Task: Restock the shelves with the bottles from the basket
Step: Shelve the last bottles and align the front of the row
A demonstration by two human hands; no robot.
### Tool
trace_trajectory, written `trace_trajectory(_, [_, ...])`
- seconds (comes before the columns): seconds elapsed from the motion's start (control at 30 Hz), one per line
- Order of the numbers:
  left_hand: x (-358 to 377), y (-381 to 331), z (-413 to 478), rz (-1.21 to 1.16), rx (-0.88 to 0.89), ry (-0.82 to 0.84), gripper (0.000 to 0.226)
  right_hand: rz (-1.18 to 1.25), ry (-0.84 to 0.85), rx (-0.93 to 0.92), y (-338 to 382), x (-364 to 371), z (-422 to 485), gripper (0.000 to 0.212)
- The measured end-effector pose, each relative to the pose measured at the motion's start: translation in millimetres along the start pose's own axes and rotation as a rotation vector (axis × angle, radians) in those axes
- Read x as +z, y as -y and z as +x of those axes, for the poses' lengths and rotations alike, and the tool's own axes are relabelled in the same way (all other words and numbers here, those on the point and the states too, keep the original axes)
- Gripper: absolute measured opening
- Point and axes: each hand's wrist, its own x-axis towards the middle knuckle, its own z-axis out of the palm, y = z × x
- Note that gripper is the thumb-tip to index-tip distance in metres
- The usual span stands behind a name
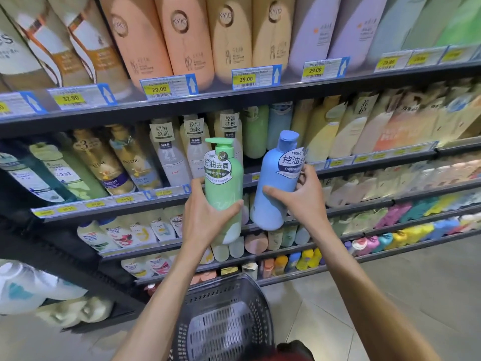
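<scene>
In front of the shelving, I hold two bottles upright. The green plastic pump bottle is in my left hand, fingers wrapped round its lower body. The blue plastic flip-cap bottle is clamped mid-body by my right hand.

Risk: smooth sides and one-handed grips, so either may slip.

Risk: the shelf row behind, by the pale green shelf bottle, looks packed, so pushing in could topple neighbours.

The dark mesh basket sits below.

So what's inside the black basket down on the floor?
In the basket only its slotted bottom shows, with no bottles in the visible part. Its near end is hidden behind something dark and red at the picture's edge, so I cannot tell there.
</scene>
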Motion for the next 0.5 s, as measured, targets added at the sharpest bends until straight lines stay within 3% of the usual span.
trace_trajectory(0.5, [30,-20,31,0.006,-0.023,-0.1,0.085,0.041,-0.035,0.035,-11,-27,76,0.071])
